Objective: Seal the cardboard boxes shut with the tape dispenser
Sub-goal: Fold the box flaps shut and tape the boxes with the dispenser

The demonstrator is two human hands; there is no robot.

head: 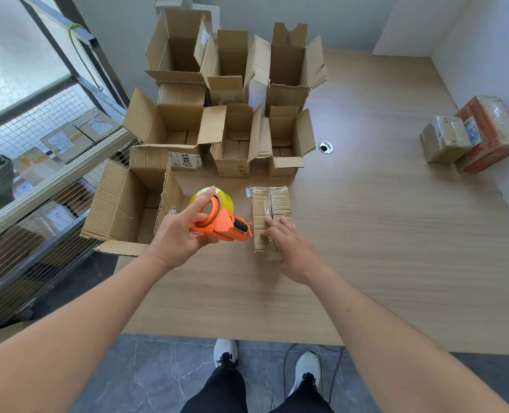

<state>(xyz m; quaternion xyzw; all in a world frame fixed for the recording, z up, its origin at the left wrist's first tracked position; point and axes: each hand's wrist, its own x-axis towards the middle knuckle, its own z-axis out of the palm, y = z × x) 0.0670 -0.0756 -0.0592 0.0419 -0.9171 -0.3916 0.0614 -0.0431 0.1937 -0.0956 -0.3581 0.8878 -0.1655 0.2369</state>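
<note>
My left hand grips the orange tape dispenser, fingers curled round its frame and the forefinger laid straight along the yellowish tape roll; the dispenser is held above the bench, its toothed end pointing toward my right hand. My right hand lies flat, fingers straight, pressing on the near end of a small closed cardboard box. A strip of clear tape runs along this box's centre seam, with a loose end showing past its far edge. Just left of my left hand stands a large open box, its flaps spread and its near flap overhanging the bench edge. Beyond both hands stand more open cardboard boxes in close rows, flaps raised; the nearer ones show smaller cartons inside. Beyond my right hand, a round metal grommet is set in the bench top. Far to the right of my right hand, by the wall, two taped parcels rest touching each other. Left of my left arm, off the bench, wire-mesh shelving holds labelled parcels. Below my arms, my two white shoes stand on grey floor tiles.
</note>
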